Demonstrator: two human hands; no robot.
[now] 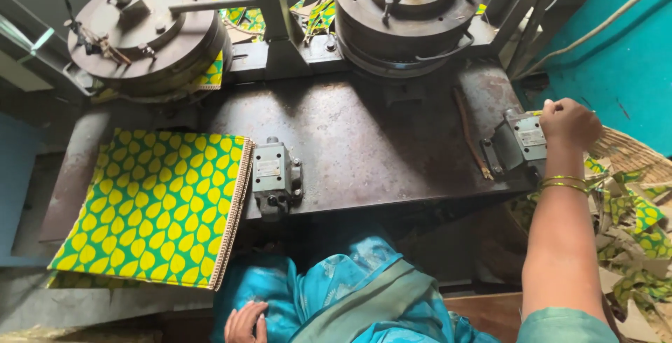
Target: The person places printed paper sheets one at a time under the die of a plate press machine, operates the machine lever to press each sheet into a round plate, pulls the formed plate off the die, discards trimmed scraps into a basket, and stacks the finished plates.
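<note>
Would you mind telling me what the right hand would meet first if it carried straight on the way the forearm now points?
The right hand is a closed fist by the grey valve box at the machine table's right edge. Going straight on, up and away, it would probably first meet the slanted metal frame bars beside the right round press die, though depth is unclear.

Teal patterned garment, short teal sleeve, two gold bangles (564, 183) on right wrist

Head view, steeply down, close overhead
</note>
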